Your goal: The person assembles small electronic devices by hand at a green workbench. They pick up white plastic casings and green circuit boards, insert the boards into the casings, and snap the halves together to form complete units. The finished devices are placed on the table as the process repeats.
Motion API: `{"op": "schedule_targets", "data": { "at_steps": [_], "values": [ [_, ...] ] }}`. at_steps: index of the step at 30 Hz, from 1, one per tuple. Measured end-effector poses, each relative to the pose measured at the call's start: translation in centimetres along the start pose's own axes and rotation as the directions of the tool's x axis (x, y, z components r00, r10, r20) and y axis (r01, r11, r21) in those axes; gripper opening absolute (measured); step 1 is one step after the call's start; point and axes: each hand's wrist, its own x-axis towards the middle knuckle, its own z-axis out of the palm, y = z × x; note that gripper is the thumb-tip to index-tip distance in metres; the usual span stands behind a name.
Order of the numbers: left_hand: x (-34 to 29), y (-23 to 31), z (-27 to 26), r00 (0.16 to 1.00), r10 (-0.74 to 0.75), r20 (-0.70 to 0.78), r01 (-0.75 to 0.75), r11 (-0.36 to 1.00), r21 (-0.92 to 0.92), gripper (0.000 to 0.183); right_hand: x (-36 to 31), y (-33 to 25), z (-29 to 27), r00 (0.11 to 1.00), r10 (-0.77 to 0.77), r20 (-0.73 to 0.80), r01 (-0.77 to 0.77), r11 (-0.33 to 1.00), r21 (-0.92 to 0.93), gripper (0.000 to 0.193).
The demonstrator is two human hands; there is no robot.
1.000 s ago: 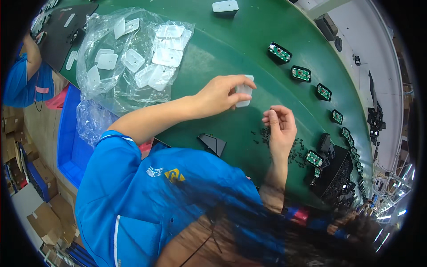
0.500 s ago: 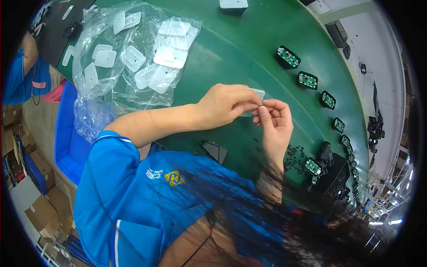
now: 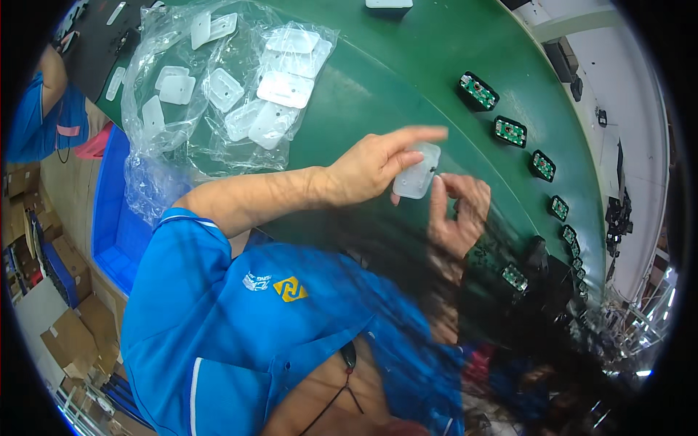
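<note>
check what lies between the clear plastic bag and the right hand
In the head view: the left hand, holding a white plate, with green tabletop around them.

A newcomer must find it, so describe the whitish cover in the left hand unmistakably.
Over the green table, look between the clear plastic bag at left and the curved row of black cases at right. There the left hand, thumb on top, holds a rounded, whitish cover. Similar covers lie in or on the bag; this one is away from it, in hand.

Green worktable [image 3: 356, 109], beige floor [image 3: 54, 200] and cardboard boxes [image 3: 76, 349] at left, lights [image 3: 643, 373] lower right
</note>
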Motion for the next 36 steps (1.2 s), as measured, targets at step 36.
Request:
{"op": "schedule_targets", "data": {
  "at_steps": [36],
  "values": [
    [0.1, -2.4, 1.7, 0.993, 0.11, -0.048, -0.113, 0.992, -0.064, 0.009, -2.0, -1.2, 2.9, 0.808, 0.585, -0.07, -0.484, 0.726, 0.489, 0.014]
  ]
}}
